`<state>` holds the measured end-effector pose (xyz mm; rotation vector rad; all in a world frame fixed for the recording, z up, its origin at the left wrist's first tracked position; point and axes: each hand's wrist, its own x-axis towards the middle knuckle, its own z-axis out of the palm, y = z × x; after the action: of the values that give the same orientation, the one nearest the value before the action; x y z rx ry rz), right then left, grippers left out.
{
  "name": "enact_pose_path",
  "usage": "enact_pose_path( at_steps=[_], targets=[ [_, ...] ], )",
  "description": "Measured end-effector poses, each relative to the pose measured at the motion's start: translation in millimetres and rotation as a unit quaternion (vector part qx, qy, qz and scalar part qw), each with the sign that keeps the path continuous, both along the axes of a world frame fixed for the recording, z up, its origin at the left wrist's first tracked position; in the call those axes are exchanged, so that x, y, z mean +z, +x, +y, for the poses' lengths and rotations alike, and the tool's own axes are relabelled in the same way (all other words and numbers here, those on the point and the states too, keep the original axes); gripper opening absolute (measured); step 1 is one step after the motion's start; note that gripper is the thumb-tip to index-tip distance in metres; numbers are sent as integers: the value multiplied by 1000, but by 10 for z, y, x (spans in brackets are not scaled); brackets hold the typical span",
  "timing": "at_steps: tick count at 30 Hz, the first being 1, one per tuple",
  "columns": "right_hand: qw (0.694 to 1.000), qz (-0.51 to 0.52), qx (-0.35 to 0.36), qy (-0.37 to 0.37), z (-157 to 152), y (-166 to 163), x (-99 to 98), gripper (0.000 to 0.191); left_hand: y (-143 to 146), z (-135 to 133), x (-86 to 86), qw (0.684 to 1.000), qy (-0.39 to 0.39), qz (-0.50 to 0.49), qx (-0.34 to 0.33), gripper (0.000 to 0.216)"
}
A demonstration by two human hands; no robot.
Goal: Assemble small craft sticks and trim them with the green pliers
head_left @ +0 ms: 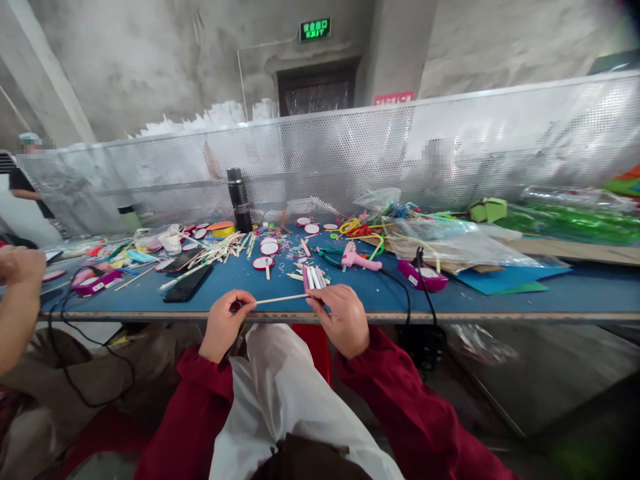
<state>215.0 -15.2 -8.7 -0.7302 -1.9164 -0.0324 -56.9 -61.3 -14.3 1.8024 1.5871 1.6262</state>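
A thin wooden stick (pixel 280 299) lies level between my two hands, just over the near edge of the blue table (pixel 575 293). My left hand (pixel 226 321) pinches its left end, with something small and blue at the fingertips. My right hand (pixel 343 319) is closed on its right end. That hand also holds a small bundle of white sticks in a pink wrapper (pixel 313 277). Both my sleeves are dark red.
Craft litter covers the table: a black phone (pixel 187 284), a pink glue gun (pixel 357 259), a black flask (pixel 240 199), round red-and-white discs (pixel 263 263), plastic bags (pixel 450 243), a magenta device (pixel 429 277). Another person's arm (pixel 17 293) is at left. A perforated metal screen (pixel 350 153) backs the table.
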Motion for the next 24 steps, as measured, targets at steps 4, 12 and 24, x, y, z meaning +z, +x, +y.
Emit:
enact_pose_path(
  at_steps=[4, 12, 24],
  targets=[
    [993, 78, 61, -69, -120, -223, 78, 18, -44, -89, 9, 1000, -3, -9, 19, 14],
    [982, 114, 112, -99, -189, -578, 166, 15, -182, -222, 90, 999, -21, 26, 24, 15],
    [996, 38, 24, -76, -99, -226, -117, 22, -242, -294, -74, 999, -28, 6, 24, 14]
  ],
)
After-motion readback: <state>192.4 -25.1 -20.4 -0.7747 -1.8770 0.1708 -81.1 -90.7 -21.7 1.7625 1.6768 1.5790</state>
